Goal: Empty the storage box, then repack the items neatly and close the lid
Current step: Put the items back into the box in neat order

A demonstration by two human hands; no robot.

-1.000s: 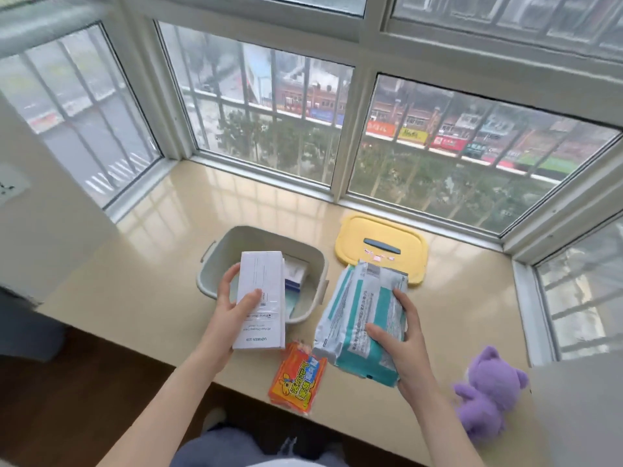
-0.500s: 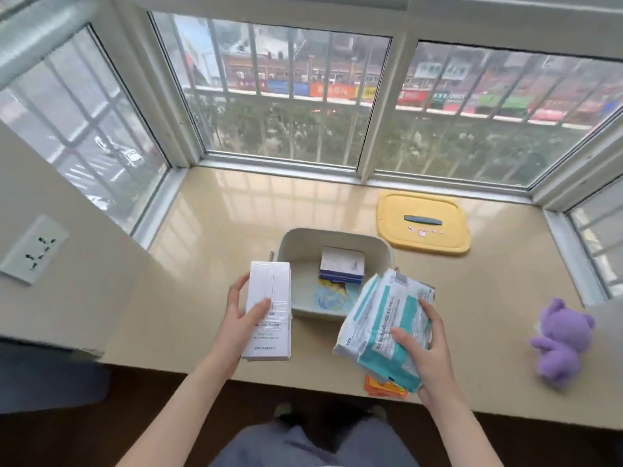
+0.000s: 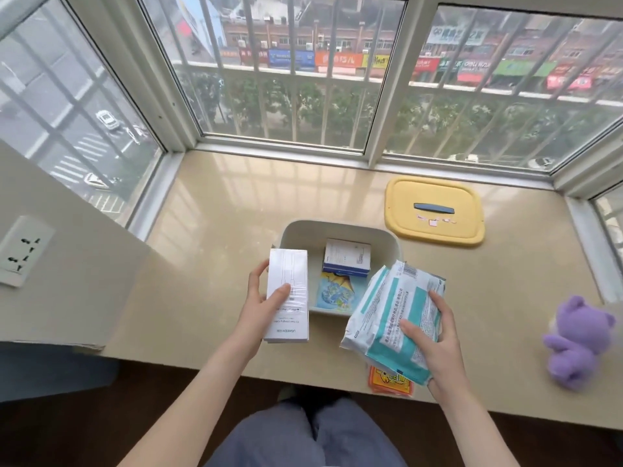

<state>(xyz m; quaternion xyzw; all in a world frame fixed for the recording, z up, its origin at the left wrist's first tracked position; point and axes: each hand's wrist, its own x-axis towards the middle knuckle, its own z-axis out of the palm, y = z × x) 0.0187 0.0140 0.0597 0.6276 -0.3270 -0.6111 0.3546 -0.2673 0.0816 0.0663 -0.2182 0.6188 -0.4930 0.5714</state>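
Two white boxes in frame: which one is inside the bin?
The smaller white box with the blue edge, lying in the storage bin. The tall white box is out, held in the left hand.

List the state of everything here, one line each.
storage box: open, lid off, two items inside
yellow lid: off, flat on the sill
white carton: gripped by left hand
teal packs: gripped by right hand
small box: inside the storage box
colourful packet: flat on the storage box floor
orange packet: on the sill, partly under the teal packs
purple plush toy: on the sill, untouched
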